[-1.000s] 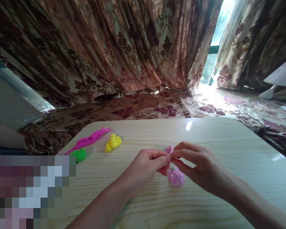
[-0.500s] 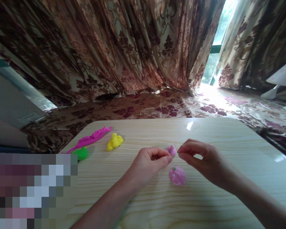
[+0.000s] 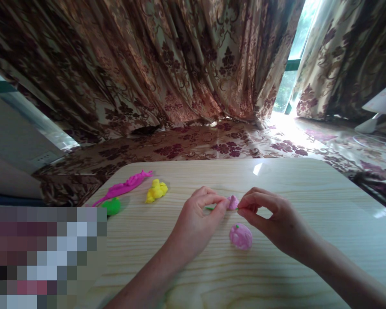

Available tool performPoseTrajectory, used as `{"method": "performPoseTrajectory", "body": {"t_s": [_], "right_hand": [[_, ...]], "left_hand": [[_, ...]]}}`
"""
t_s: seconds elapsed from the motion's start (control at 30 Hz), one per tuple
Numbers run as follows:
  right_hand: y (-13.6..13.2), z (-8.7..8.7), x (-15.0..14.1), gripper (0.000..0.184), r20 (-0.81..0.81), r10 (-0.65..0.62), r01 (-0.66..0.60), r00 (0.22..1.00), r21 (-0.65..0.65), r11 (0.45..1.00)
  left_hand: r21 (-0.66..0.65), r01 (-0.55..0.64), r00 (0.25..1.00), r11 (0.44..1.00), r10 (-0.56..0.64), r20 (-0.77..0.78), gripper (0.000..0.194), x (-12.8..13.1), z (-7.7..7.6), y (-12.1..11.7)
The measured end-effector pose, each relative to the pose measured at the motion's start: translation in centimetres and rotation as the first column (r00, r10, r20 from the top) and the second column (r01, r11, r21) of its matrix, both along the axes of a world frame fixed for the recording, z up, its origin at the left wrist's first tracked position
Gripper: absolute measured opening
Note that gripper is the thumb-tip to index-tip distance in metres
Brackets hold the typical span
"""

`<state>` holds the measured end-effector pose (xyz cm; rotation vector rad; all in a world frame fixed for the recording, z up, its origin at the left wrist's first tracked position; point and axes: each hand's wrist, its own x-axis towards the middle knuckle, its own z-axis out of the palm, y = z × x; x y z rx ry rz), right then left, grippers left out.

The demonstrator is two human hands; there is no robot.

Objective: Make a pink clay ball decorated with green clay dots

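Observation:
Above the table, my left hand (image 3: 202, 221) pinches a thin strip of green modelling clay (image 3: 209, 208), which shows in the gap between thumb and index finger. Facing it, my right hand (image 3: 264, 209) is closed at the fingertips on a small bit of green clay (image 3: 236, 209). Whether the two green parts join is hidden. A small pink clay lump (image 3: 233, 202) lies behind the fingertips, partly covered. Nearer me, a flattened round pink clay piece (image 3: 241, 237) with a green dot at its upper edge rests on the table.
On the left of the wooden-topped table (image 3: 193, 279) lie a yellow clay lump (image 3: 156, 191), a long magenta clay strip (image 3: 125, 186) and a green clay lump (image 3: 112, 206). Patterned curtains (image 3: 186, 64) hang behind. A white lamp (image 3: 382, 101) stands at the far right.
My fingertips parted, and the hands now hold slightly apart. A green clay strip has come into view in my left hand. The clay pieces on the table stay put; the view shifted slightly.

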<state>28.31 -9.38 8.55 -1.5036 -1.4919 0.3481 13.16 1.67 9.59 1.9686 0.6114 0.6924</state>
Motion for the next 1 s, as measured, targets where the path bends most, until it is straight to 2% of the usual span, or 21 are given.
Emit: {"method": "performPoseTrajectory", "body": {"t_s": [0.07,0.13,0.27,0.4,0.63,0.73,0.8,0.87,1.0], "right_hand": [[0.0,0.1,-0.2,0.009,0.0,0.003,-0.003,1.0,0.035,0.999],[-0.1,0.2,-0.5,0.008,0.004,0.003,-0.003,1.0,0.055,0.998],[-0.2,0.3,-0.8,0.009,0.003,0.029,-0.029,1.0,0.057,0.998],[-0.2,0.3,-1.0,0.012,0.001,0.068,-0.068,0.998,0.067,0.995],[0.0,0.4,-1.0,0.009,-0.016,-0.002,0.003,1.0,0.111,0.994],[-0.1,0.5,-1.0,0.01,-0.018,0.002,0.0,1.0,0.119,0.993],[-0.3,0.6,-1.1,0.013,-0.026,0.041,-0.037,0.999,0.13,0.991],[-0.4,0.8,-1.1,0.016,-0.048,0.086,-0.078,0.995,0.137,0.988],[-0.3,0.9,-1.2,0.022,-0.083,0.11,-0.099,0.991,0.126,0.987]], "left_hand": [[-0.216,0.094,0.995,0.972,-0.096,0.002,0.021,0.2,0.8,-0.5],[-0.375,0.126,0.991,0.918,-0.134,0.003,0.022,0.2,1.1,-0.7],[-0.521,0.118,0.993,0.846,-0.114,0.039,0.018,0.4,0.9,-0.9],[-0.526,0.114,0.993,0.843,-0.094,0.066,0.017,0.4,0.8,-0.9],[-0.394,0.168,0.986,0.904,-0.162,0.049,0.02,0.1,0.8,-1.3],[-0.481,0.198,0.98,0.854,-0.174,0.094,0.018,0.1,0.7,-1.3],[-0.569,0.198,0.98,0.798,-0.148,0.134,0.013,0.1,0.5,-1.3],[-0.615,0.192,0.98,0.765,-0.12,0.157,0.011,0.2,0.4,-1.2],[-0.56,0.205,0.978,0.803,-0.144,0.151,0.015,0.1,0.2,-1.1]]}}
